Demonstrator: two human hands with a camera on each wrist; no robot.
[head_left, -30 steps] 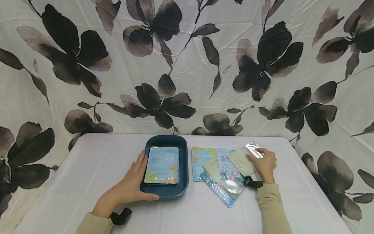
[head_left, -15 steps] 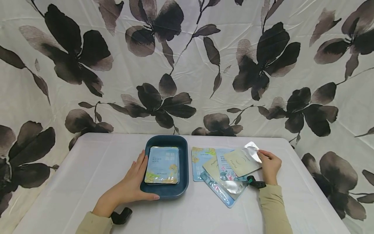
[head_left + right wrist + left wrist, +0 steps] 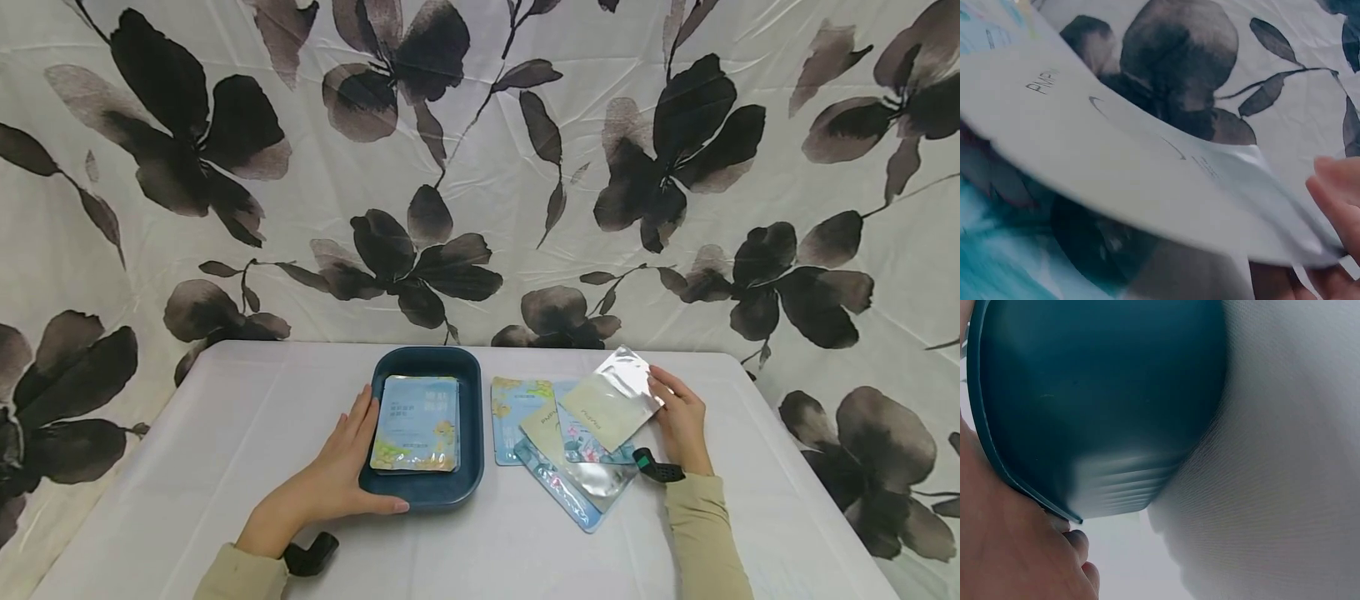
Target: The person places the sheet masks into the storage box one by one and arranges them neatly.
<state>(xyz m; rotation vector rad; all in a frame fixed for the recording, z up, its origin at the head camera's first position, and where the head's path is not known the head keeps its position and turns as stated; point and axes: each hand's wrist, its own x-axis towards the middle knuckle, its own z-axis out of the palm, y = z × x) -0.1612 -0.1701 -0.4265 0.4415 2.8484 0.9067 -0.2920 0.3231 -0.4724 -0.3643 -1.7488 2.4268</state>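
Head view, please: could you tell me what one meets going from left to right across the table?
Left hand → dark blue tray holding a blue packet → loose packets fanned on the table → pale green packet, lifted → right hand gripping it.

Left wrist view is filled by the blurred outer wall of the dark teal tray (image 3: 1097,400), its top and left cut by the frame, contents hidden, and only a slice of the left hand (image 3: 1016,550) showing at the bottom-left corner. Right wrist view is soft: the pale green sachet (image 3: 1116,162) runs off the left edge with only "PMP" readable, and just fingertips (image 3: 1338,181) of the right hand enter at the right border. In the head view the sachets fanned left of the right hand (image 3: 678,417) overlap, their print too small to read.
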